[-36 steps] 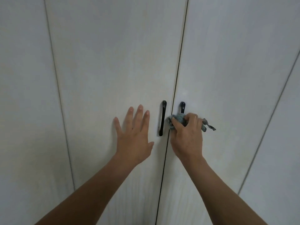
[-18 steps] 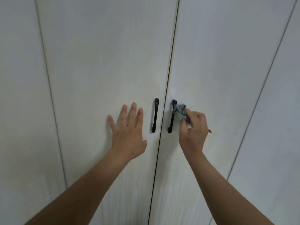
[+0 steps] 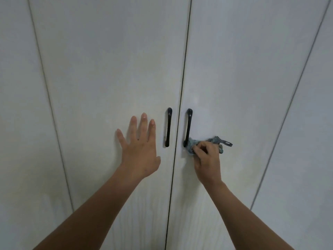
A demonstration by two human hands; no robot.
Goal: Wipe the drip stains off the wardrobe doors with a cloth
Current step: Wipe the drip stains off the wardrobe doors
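Note:
Two white wardrobe doors fill the view, the left door (image 3: 111, 69) and the right door (image 3: 243, 73), meeting at a dark vertical gap. Each carries a black bar handle: the left handle (image 3: 168, 127) and the right handle (image 3: 188, 125). My left hand (image 3: 139, 147) lies flat on the left door with fingers spread, just left of its handle. My right hand (image 3: 208, 159) grips a bunched blue-grey cloth (image 3: 215, 140) and presses it on the right door beside the lower end of the right handle. A loop of the cloth sticks out to the right.
Further white panels flank the pair, one at the far left (image 3: 19, 123) and one at the far right (image 3: 306, 141), each set off by a thin dark seam. The doors are closed.
My right hand with the cloth has dropped from the upper end of the right handle to its lower end. My left hand stays flat on the left door.

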